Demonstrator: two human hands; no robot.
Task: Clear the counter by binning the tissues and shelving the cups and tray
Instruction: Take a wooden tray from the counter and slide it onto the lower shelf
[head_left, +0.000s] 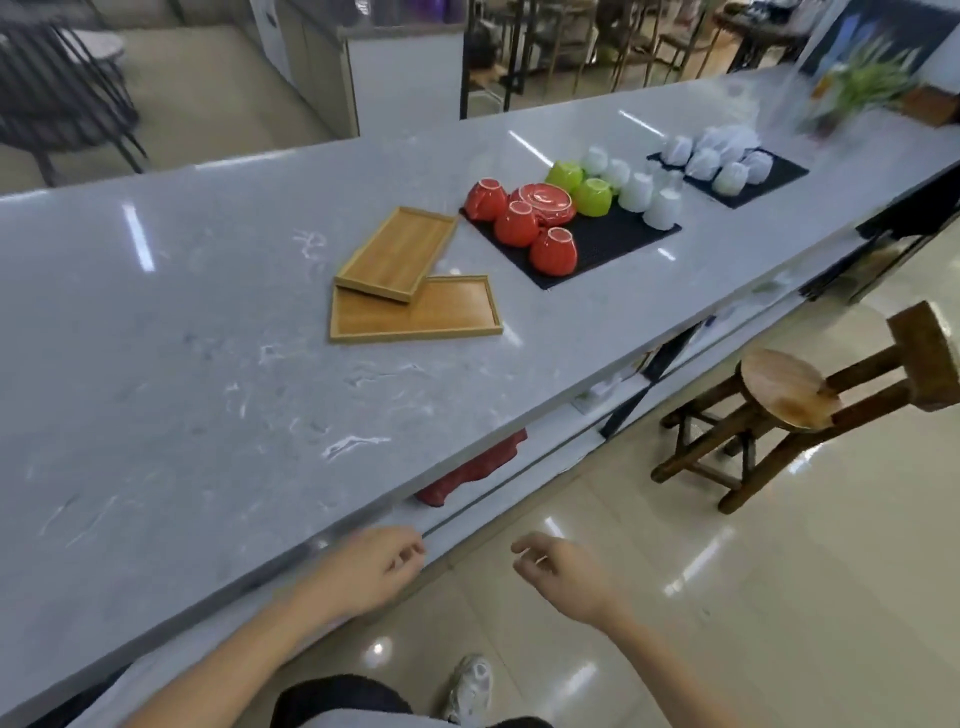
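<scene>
Counter: I looked down on a long counter (208, 364), polished grey stone with pale marbled veins and glossy light streaks.
Trays: two shallow wooden trays lay mid-counter, rectangular with raised rims; the upper tray (397, 252) sat angled with one end overlapping the lower tray (441, 312).
Red cups: I saw round glazed red cups (517, 223) upside down on a dark ribbed mat (602, 244), beside a red saucer stack (545, 202).
Green cups: two glossy lime green cups (592, 196) sat inverted just behind the red ones, on the same mat.
White cups: smooth white cups (649, 200) lined that mat's far edge; more white cups (727, 166) clustered on a second dark mat (769, 179) farther along.
Tissues: I could not make out any on the counter; that far end was blurred.
Left grip: my left hand (369, 569) hovered at the counter's near edge, fingers loosely curled, nothing in it.
Right grip: my right hand (561, 574) hung over the floor, well apart from the cups, fingers relaxed and bent, nothing held.
Shelf: below the counter top ran a pale shelf (519, 457) with something red and crumpled (472, 470) on it.
Stool: a round-seated wooden stool (779, 395) stood on shiny cream tiles.
</scene>
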